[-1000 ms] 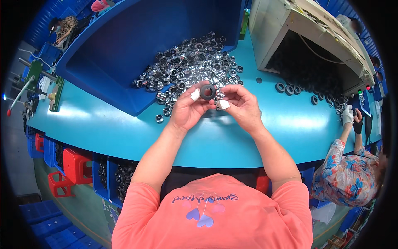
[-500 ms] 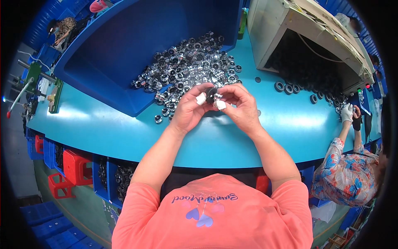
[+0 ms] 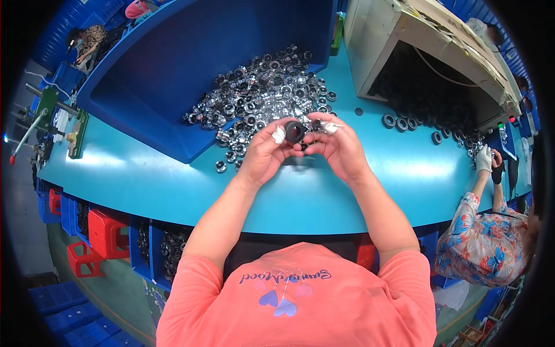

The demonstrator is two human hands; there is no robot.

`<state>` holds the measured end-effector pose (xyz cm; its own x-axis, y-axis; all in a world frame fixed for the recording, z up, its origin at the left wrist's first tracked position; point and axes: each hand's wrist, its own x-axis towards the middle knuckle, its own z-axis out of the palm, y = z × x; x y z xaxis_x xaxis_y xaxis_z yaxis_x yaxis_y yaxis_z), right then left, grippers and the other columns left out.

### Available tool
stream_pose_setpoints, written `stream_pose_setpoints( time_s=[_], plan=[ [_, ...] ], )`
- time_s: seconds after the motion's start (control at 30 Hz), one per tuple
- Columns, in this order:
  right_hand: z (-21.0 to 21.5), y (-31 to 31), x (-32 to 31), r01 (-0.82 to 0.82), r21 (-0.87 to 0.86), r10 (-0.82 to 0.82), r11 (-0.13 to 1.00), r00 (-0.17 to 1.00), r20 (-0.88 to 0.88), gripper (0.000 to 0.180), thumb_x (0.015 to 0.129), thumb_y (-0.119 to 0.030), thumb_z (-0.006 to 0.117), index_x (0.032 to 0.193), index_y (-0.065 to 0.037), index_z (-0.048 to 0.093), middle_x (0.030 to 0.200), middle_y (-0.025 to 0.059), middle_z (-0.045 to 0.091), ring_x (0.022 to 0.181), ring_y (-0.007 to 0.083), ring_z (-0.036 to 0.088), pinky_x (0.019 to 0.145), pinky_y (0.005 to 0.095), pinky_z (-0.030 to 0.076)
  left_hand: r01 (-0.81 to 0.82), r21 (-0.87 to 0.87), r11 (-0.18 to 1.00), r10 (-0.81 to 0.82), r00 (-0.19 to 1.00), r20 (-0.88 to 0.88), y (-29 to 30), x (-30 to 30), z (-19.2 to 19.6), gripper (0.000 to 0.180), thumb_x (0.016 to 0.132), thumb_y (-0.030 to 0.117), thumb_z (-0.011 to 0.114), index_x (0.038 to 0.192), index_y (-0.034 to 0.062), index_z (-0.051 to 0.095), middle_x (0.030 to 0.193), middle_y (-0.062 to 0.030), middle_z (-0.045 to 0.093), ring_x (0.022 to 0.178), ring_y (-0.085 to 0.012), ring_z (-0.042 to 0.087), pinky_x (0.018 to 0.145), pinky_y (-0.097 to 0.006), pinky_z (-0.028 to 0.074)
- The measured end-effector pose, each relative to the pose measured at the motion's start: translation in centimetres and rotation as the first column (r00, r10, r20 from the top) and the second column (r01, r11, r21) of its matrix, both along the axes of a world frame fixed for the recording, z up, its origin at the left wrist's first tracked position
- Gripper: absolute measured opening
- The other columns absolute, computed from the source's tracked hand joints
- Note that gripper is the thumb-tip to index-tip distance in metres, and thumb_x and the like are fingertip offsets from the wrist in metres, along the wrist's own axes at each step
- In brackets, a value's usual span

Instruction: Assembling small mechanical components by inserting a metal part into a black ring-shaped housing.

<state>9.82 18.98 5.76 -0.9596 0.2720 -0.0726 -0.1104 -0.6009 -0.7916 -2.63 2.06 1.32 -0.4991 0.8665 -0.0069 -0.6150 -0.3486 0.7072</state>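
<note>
Glossy turquoise worktop (image 3: 399, 191) extended across the station, its near edge bowed by the lens and running just ahead of the person's salmon-coloured shirt (image 3: 300, 312). Open surface lay between both wrists and that edge; another open stretch ran rightward below the white box-shaped cabinet (image 3: 378, 43) with a dark mouth. Room ahead was restricted: a heap of small round clear-and-black parts (image 3: 263, 95) spread from the large dark-blue plastic bin (image 3: 167, 87) to just beyond the fingers. The bin's lip ended left of the hands, with a few parts lying outside it.

Handled item: a thick dull-black ring (image 3: 289, 132), positioned between the two hands, tilted, its round central hole visible. The left hand (image 3: 263, 153) had its thumb and fingers closed on the ring's left side. The right hand (image 3: 342, 147) was partly curled, fingers slightly parted; a small shiny piece (image 3: 317, 123) showed among them, but whether it was gripped could not be determined. White wrapping (image 3: 278, 135) covered a digit of each hand.
</note>
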Motion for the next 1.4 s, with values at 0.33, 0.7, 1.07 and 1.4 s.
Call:
stream_pose_setpoints(
  time_s=[0.33,0.7,1.07,1.4],
  plan=[
    [-2.1,-2.0,-0.5,0.233,0.877,-0.228,0.421,0.963,-0.147,0.017,0.078,-0.007,0.082,0.094,-0.004,0.075,0.087,0.003,0.058,0.074,0.0134,0.059,0.065,0.0303,0.05,-0.07,-0.111,0.991,0.056,0.991,-0.12,0.3,0.4,-1.0,0.025,0.1,0.019,0.066,0.116,0.0011,0.063,0.104,-0.0062,0.069,0.094,-0.0165,0.067,0.082,-0.037,0.059],
    [-1.6,-1.3,-0.6,0.031,0.651,-0.105,0.759,0.992,0.076,0.013,0.083,-0.009,0.081,0.09,-0.002,0.072,0.09,0.0024,0.059,0.071,0.0088,0.059,0.062,0.0231,0.048,0.018,-0.075,0.997,-0.026,0.993,-0.111,0.3,0.4,-0.7,0.029,0.098,0.022,0.068,0.119,0.0018,0.066,0.107,-0.0065,0.07,0.095,-0.0161,0.066,0.08,-0.032,0.056],
    [-2.0,0.5,-0.5,-0.202,0.404,0.083,0.892,0.952,0.294,0.012,0.086,-0.011,0.08,0.092,-0.007,0.07,0.085,-0.0042,0.06,0.065,0.0044,0.05,0.054,0.0216,0.039,-0.043,-0.178,0.983,-0.006,0.964,-0.264,0.3,0.6,-0.6,0.02,0.1,0.018,0.065,0.113,0.0033,0.062,0.103,-0.0075,0.068,0.09,-0.0178,0.068,0.08,-0.034,0.059],
    [0.1,0.9,0.0,-0.008,0.512,-0.026,0.859,0.998,0.06,0.052,0.088,0.002,0.062,0.139,-0.002,0.051,0.121,0.0105,0.059,0.1,0.0113,0.059,0.081,0.0294,0.055,-0.064,0.021,0.998,0.065,0.995,-0.074,0.0,-0.2,0.1,0.022,0.103,0.025,0.061,0.115,0.0061,0.065,0.11,-0.005,0.069,0.092,-0.0145,0.065,0.085,-0.037,0.057]
  ],
)
